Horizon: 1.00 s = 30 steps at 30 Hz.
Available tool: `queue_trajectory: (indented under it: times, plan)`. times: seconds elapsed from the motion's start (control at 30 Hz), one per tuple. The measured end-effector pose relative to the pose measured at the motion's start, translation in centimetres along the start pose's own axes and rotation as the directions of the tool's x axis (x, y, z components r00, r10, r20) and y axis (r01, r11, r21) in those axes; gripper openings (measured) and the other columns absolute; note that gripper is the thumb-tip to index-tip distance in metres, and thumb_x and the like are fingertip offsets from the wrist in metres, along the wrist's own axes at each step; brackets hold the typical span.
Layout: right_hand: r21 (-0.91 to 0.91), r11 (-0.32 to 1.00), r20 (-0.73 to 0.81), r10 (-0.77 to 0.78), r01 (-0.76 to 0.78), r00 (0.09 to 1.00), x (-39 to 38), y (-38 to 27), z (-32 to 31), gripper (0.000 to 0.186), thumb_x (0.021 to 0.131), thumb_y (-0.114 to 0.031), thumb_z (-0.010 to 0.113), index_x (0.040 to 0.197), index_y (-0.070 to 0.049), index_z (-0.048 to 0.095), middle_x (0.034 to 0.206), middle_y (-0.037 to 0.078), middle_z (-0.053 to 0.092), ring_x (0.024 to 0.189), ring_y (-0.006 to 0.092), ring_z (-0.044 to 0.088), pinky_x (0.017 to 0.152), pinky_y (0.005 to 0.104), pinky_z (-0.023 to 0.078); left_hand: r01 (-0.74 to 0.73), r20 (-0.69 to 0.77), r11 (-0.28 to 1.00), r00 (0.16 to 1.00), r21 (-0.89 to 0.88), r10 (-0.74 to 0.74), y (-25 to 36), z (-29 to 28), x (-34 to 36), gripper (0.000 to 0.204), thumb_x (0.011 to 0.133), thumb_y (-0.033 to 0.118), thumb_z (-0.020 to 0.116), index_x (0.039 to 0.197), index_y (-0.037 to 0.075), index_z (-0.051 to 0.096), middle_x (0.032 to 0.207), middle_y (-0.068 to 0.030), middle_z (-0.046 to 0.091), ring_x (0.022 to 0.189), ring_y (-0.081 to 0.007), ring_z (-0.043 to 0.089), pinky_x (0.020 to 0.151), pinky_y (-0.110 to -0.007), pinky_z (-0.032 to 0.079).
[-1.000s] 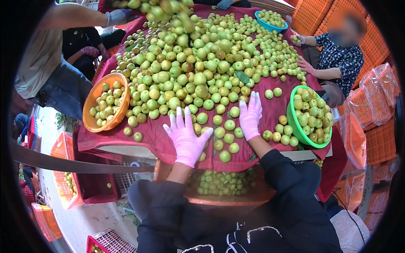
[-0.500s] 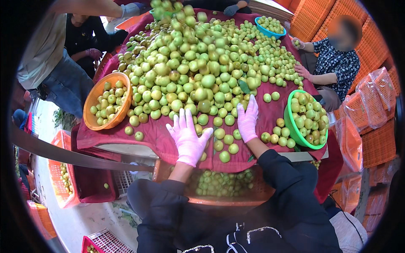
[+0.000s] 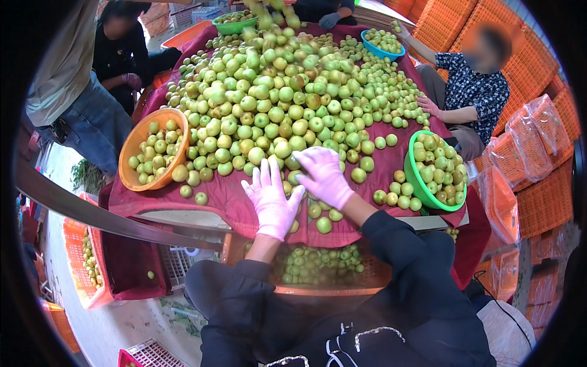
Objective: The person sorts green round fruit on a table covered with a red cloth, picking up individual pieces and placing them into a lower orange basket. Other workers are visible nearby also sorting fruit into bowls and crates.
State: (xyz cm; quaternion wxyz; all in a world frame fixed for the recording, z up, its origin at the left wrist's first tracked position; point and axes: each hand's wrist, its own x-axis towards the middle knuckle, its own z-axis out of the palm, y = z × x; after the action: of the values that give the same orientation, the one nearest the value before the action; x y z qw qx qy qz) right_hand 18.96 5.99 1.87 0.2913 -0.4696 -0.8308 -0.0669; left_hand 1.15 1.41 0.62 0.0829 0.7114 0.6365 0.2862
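A large heap of round green fruits that look like jujubes (image 3: 257,104) lies on a dark red cloth (image 3: 391,174). My left hand (image 3: 273,205), in a pale pink glove, rests at the near edge of the heap with its fingers spread against the fruits. To its right, my right hand (image 3: 325,177), gloved alike, reaches leftward over the fruits, fingers stretched out and thumb apart. What lies beneath its palm is hidden. Several loose jujubes (image 3: 324,225) sit on the cloth below it. Under the table edge, more jujubes fill an orange crate (image 3: 330,290).
An orange basket (image 3: 174,168) of fruits stands left, a green basket (image 3: 437,205) right, a blue one (image 3: 383,55) far right. Blurred fruits (image 3: 275,15) fall at the back beside another green basket (image 3: 235,27). A person (image 3: 471,85) sits at right; orange crates (image 3: 529,208) are stacked behind.
My right hand has swung left and inward, from the right side of the heap to near my left hand. The left hand stays put. More fruits have tumbled onto the heap.
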Motion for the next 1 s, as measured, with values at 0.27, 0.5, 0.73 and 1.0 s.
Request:
queue_trajectory:
  times: [0.27, 0.5, 0.73, 1.0]
  plan:
    - [-0.178, 0.979, 0.093, 0.117, -0.099, 0.989, 3.6, -2.3, 1.2, 0.047, 0.081, -0.04, 0.077, 0.116, -0.011, 0.064, 0.108, 0.011, 0.059, 0.107, 0.0315, 0.056, 0.094, 0.0474, 0.04, -0.099, -0.076, 0.995, 0.993, -0.033, 0.096, -1.2, 1.0, 0.1, 0.084, 0.089, 0.048, 0.07, 0.154, 0.003, 0.042, 0.159, -0.0214, 0.037, 0.148, -0.0413, 0.033, 0.122, -0.066, 0.012]
    - [-0.138, 0.955, 0.083, 0.275, -0.262, 0.958, 5.4, -1.2, 1.8, 0.05, 0.082, -0.029, 0.074, 0.126, -0.009, 0.059, 0.111, 0.014, 0.06, 0.104, 0.0326, 0.061, 0.09, 0.0475, 0.044, -0.084, -0.096, 0.996, 0.992, -0.044, 0.08, -1.1, 0.7, -0.2, 0.081, 0.089, 0.045, 0.07, 0.153, 0.003, 0.043, 0.158, -0.0208, 0.039, 0.147, -0.0393, 0.033, 0.123, -0.064, 0.013]
    - [-0.01, 0.906, 0.112, 0.421, -0.423, 0.9, 5.8, -1.1, 2.2, 0.056, 0.086, -0.025, 0.07, 0.136, -0.008, 0.051, 0.126, 0.017, 0.057, 0.102, 0.036, 0.067, 0.089, 0.0492, 0.052, -0.098, -0.195, 0.983, 0.979, -0.155, 0.066, -0.3, 0.1, 0.6, 0.073, 0.093, 0.035, 0.071, 0.152, 0.001, 0.044, 0.157, -0.0235, 0.041, 0.148, -0.0383, 0.036, 0.124, -0.056, 0.018]
    - [0.292, 0.956, -0.118, 0.051, -0.014, 0.992, 5.0, -10.5, -0.1, 0.05, 0.089, -0.033, 0.067, 0.131, -0.008, 0.058, 0.131, 0.015, 0.057, 0.125, 0.0329, 0.053, 0.106, 0.0488, 0.039, 0.31, 0.29, -0.61, 0.948, -0.73, 0.134, -1.5, -4.8, 2.0, 0.06, 0.105, 0.056, 0.05, 0.143, 0.01, 0.053, 0.143, -0.0073, 0.058, 0.133, -0.02, 0.052, 0.117, -0.037, 0.039]
